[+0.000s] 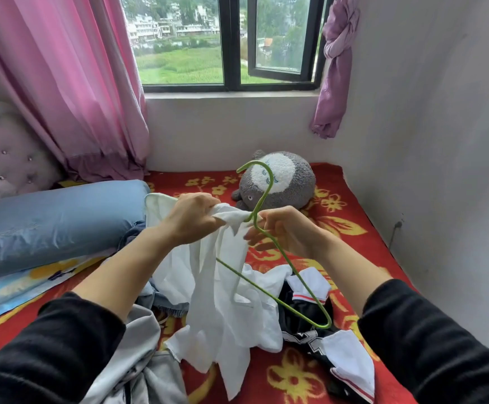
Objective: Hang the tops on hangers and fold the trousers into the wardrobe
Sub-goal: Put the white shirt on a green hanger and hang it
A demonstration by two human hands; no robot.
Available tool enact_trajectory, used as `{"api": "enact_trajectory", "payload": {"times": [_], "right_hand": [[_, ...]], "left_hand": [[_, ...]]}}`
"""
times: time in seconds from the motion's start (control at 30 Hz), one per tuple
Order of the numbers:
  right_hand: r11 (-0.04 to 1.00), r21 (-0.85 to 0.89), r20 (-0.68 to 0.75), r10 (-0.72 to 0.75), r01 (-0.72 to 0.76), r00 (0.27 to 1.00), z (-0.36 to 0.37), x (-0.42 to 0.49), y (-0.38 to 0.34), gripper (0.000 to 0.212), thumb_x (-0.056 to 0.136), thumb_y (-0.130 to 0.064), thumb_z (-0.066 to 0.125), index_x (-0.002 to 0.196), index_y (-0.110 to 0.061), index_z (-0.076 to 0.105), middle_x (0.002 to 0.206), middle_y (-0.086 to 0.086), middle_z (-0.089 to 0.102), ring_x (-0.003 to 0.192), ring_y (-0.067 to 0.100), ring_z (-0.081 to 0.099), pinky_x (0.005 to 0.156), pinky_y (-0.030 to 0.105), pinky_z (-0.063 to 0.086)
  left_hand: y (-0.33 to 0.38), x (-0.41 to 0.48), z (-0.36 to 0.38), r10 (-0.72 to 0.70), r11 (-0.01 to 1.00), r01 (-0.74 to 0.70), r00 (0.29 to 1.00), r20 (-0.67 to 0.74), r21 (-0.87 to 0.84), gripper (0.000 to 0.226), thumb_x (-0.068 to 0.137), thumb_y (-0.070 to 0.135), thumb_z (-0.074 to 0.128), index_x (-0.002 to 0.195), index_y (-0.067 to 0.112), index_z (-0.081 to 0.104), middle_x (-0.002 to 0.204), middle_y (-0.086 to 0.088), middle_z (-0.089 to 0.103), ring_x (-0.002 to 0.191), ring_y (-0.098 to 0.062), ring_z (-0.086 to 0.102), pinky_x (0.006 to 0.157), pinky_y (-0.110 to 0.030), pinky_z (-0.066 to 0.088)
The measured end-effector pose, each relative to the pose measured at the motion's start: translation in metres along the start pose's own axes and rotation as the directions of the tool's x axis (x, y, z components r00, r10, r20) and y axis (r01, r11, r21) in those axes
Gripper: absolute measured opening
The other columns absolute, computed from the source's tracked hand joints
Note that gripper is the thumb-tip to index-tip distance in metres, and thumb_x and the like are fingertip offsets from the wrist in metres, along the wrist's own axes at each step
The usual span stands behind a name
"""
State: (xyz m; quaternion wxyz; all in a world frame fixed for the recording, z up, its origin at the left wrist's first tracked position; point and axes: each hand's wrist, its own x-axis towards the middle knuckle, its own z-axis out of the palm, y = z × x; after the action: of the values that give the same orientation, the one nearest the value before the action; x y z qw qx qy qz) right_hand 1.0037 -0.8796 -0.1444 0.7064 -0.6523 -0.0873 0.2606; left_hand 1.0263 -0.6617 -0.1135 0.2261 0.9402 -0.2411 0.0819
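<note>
Gripping the white top (223, 287) at its neckline, my left hand (192, 218) was closed on thin, limp, sheer cloth hanging above the red bed blanket (339, 199). My right hand (284, 228) pinched the stiff green wire hanger (269, 243) below its hook.

1. Hanger (269, 252) and top (223, 287) sit between the left hand (192, 217) and right hand (281, 228).
2. Plush toy (284, 182) lies beyond the hands, on the bed (354, 225).
3. Pillow (54, 223) lies left of them.
4. Below them, apparently more clothes (310, 319).
</note>
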Motion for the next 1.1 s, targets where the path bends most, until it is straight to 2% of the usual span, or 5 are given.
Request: {"api": "enact_trajectory", "payload": {"times": [0.17,0.3,0.63,0.87,1.1], "right_hand": [[0.907,-0.421,0.013,-0.008,0.013,1.0,-0.004,0.003,0.015,0.033,0.076,-0.011,0.075,0.092,-0.038,0.068,0.079,-0.019,0.068,0.071,0.001,0.063,0.064,0.021,0.047],[0.871,-0.491,0.007,0.004,0.0,1.0,0.015,0.016,0.028,0.031,0.082,-0.021,0.074,0.11,-0.013,0.065,0.113,0.011,0.068,0.106,0.024,0.065,0.088,0.042,0.054],[0.937,-0.343,-0.169,-0.13,0.065,0.977,0.013,0.012,0.008,0.023,0.09,-0.025,0.064,0.083,-0.003,0.059,0.071,0.002,0.055,0.061,0.012,0.05,0.054,0.025,0.04],[0.278,-0.905,-0.407,-0.343,-0.323,0.847,-0.034,0.006,0.021,0.013,0.08,-0.007,0.051,0.072,-0.016,0.056,0.085,0.014,0.066,0.081,0.035,0.062,0.063,0.031,0.038],[0.498,-0.759,-0.616,-0.342,-0.419,0.709,-0.079,-0.004,0.035,0.04,0.088,-0.019,0.051,0.049,-0.016,0.042,0.063,0.01,0.055,0.068,0.033,0.053,0.052,0.033,0.027]], "left_hand": [[0.014,0.001,-0.015,0.095,0.986,-0.096,0.995,-0.012,-0.14,0.018,0.068,0.037,0.063,0.056,0.025,0.055,0.061,0.007,0.05,0.06,-0.017,0.048,0.055,-0.029,0.036],[0.02,0.003,-0.021,0.183,0.974,-0.184,0.983,-0.014,-0.133,0.038,0.073,0.027,0.075,0.049,0.032,0.046,0.056,0.012,0.04,0.054,-0.011,0.038,0.051,-0.026,0.028],[0.003,-0.005,-0.03,0.105,0.992,-0.105,0.994,-0.011,-0.076,0.053,0.073,0.018,0.077,0.041,0.033,0.038,0.053,0.006,0.038,0.053,-0.013,0.032,0.051,-0.025,0.026],[-0.005,-0.007,-0.036,0.002,1.0,-0.002,0.999,-0.042,-0.008,0.035,0.067,0.033,0.061,0.041,0.026,0.037,0.053,0.005,0.039,0.051,-0.016,0.034,0.049,-0.026,0.025],[-0.024,-0.005,-0.026,-0.221,0.969,0.234,0.963,-0.153,0.074,0.037,0.072,0.037,0.055,0.047,0.013,0.043,0.055,-0.004,0.046,0.064,-0.033,0.046,0.062,-0.033,0.032]]}}
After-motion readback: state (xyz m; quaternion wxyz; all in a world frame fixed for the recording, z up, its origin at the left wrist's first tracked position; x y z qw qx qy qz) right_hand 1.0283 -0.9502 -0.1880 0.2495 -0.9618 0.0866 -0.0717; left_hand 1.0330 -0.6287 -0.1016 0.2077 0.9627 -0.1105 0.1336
